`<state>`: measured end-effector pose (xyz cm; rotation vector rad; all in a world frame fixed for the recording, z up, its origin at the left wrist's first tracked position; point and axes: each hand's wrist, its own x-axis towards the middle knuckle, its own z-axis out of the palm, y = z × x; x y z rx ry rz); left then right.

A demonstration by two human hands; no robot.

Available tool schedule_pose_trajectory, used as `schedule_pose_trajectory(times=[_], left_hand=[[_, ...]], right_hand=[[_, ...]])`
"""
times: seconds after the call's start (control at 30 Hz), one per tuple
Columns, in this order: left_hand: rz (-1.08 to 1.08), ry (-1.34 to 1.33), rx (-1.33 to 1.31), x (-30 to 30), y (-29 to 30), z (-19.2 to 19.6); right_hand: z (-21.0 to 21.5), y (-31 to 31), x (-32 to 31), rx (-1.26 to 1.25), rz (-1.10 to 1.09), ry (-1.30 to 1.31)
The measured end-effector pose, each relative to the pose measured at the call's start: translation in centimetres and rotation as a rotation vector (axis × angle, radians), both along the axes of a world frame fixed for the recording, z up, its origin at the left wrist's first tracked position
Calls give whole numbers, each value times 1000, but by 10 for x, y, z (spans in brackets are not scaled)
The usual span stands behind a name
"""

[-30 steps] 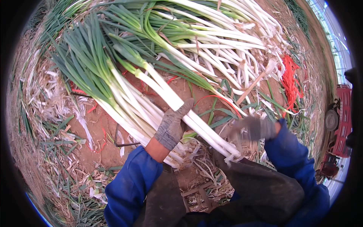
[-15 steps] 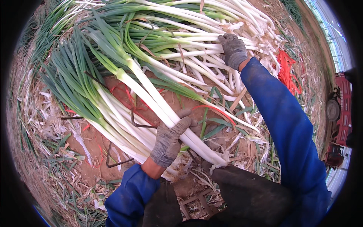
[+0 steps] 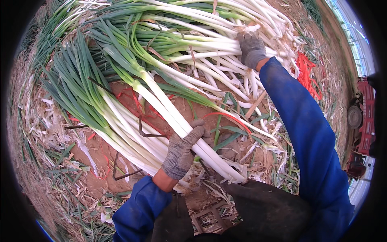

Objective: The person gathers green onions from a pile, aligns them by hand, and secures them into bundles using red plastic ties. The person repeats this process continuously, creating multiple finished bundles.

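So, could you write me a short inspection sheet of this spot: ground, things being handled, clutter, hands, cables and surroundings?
Surface: brown soil, showing in patches between plant scraps.
Things handled: two long onions in hand, slanting; an onion bundle to their left; a bigger onion pile beyond.
Clutter: plant scraps all around; red ribbon heap right of the pile; bent dark rods by the bundle.
Hands: both gloved; left hand closed around the two onions; right hand on the pile's white stalks, its grip unclear.
Cables: nothing seen.
Surroundings: red slatted vehicle at far right.
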<state>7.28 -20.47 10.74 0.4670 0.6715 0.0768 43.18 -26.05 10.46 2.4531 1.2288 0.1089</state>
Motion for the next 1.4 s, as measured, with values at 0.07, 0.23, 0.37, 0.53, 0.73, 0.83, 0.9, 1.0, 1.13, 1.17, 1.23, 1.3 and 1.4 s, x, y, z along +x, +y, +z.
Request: schedule_pose_trajectory(times=[0.07,0.23,0.37,0.53,0.73,0.83,0.9,1.0,1.13,1.17,1.23,1.3,1.4], left_hand=[[25,14,-3,-5,1,-3],[49,6,17,-17,6,-5],[50,-47,2,-18,1,5],[63,-38,101,-23,5,23],[96,-211,149,1,38,82],[112,-256,186,13,52,118],[93,-292,264,12,66,139],[144,-393,305,20,72,180],[150,-403,427,29,73,213],[112,-361,533,37,70,220],[96,-532,604,45,70,238],[148,-444,525,63,58,246],[78,-362,506,94,60,202]], right_hand=[[2,-1,-18,-94,-41,135],[-11,-60,-82,39,-130,476],[7,-118,-53,283,-43,412],[173,-130,-61,218,103,-21],[334,-142,-39,284,318,-259],[414,-166,-11,346,456,-320],[459,-154,-47,271,399,-370],[493,-181,-47,375,302,-424],[492,-235,-20,501,209,-473],[477,-252,-7,564,173,-488],[505,-261,9,498,52,-676],[465,-270,37,589,15,-484],[352,-219,21,786,-8,-180]])
